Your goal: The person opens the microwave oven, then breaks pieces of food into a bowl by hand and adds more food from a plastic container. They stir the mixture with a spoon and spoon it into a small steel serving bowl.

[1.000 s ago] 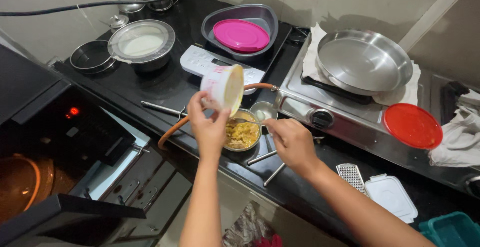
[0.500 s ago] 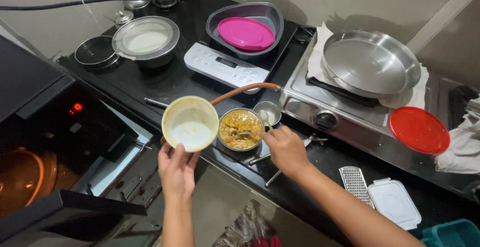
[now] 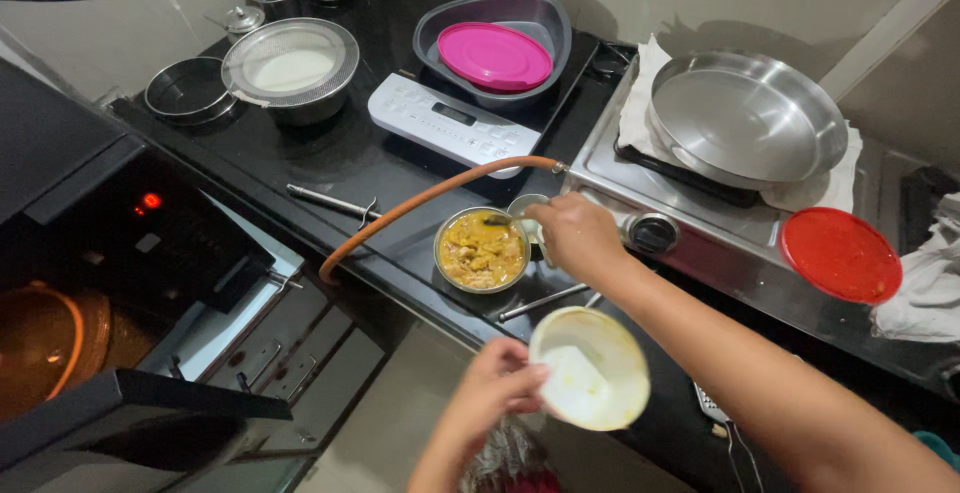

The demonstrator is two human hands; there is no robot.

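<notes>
The steel bowl of yellow food sits at the counter's front edge, where the right hand grips a spoon dipped into it, while the left hand holds an emptied cream cup tilted aside, clear.

— What sits along the back of the desk?
— A round steel pot with white liquid under a clear cover, a small dark sieve just beside it, and a grey bowl-shaped pan holding a pink lid on a white induction cooker.
— And to the right?
— A gas stove carrying a wide empty steel pan on white paper. An orange hose curves from the stove's corner. A red lid lies near it, next to a crumpled white cloth.
— Anything nearer?
— Metal tongs lie flat on the black surface; a dark appliance with a red light stands at left.
</notes>
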